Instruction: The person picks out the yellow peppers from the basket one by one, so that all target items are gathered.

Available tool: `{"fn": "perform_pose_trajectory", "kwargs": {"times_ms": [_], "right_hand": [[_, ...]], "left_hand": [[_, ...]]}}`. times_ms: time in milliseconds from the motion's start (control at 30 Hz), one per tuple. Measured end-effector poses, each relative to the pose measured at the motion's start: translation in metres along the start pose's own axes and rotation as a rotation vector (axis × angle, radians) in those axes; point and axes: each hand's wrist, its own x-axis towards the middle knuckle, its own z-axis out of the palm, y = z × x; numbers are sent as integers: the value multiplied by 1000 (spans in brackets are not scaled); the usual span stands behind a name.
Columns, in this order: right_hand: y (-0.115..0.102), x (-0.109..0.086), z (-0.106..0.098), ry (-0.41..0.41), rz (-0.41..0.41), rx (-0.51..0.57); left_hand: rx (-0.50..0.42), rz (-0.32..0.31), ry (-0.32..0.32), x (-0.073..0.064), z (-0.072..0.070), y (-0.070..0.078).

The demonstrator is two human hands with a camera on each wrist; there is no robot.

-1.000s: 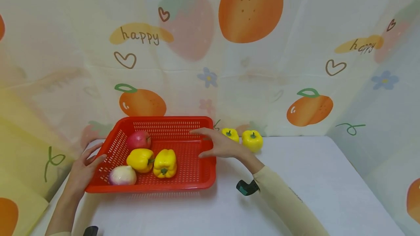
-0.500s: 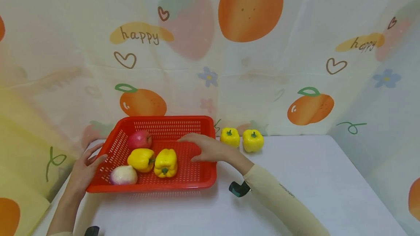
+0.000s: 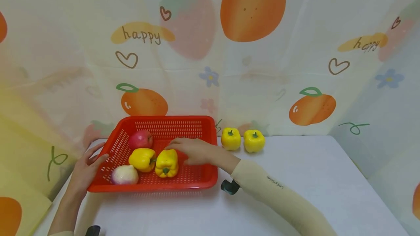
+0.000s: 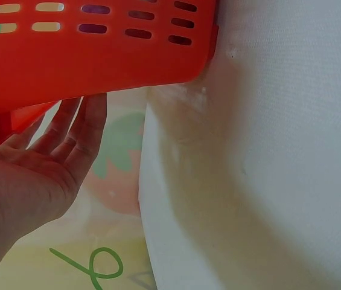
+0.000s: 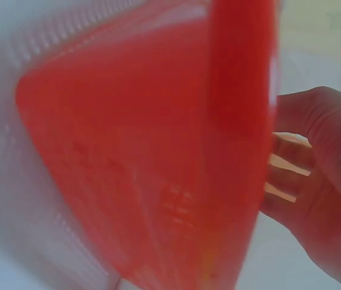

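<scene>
A red plastic basket [image 3: 200, 181] with slotted walls stands at the left of the table. My left hand [image 3: 84, 170] grips its left rim; in the left wrist view the fingers [image 4: 89, 130] lie against the outside wall. Inside the basket, my right hand [image 3: 195, 151] hovers just right of a yellow bell pepper [image 3: 166, 165], fingertips over its far side and thumb apart from it. Beside that pepper lie another yellow bell pepper [image 3: 142, 159], a red apple [image 3: 140, 140] and a white-and-purple turnip-like vegetable [image 3: 124, 175]. In the right wrist view, the basket wall hides the fingertips.
Two more yellow bell peppers [image 3: 231, 139] stand upright on the white table [image 3: 295, 177], right of the basket near the back edge. A fruit-printed cloth [image 3: 256, 83] hangs behind and at the sides. The basket's right wall rises under my right wrist.
My right hand has moved left and slightly down, from above the basket's right rim to beside the nearest yellow bell pepper. The left hand stays at the left rim.
</scene>
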Motion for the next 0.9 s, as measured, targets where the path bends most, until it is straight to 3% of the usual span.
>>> {"fn": "perform_pose_trajectory", "kwargs": {"times_ms": [133, 367, 900], "right_hand": [[-9, 6, 5, -9, -8, -39], [-22, 16, 12, -43, -26, -200], [-27, 32, 38, -83, -56, -384]], "left_hand": [[-12, 6, -6, 0, 0, 0], [-12, 17, -6, 0, 0, -1], [-12, 6, -18, -2, -1, 1]]}}
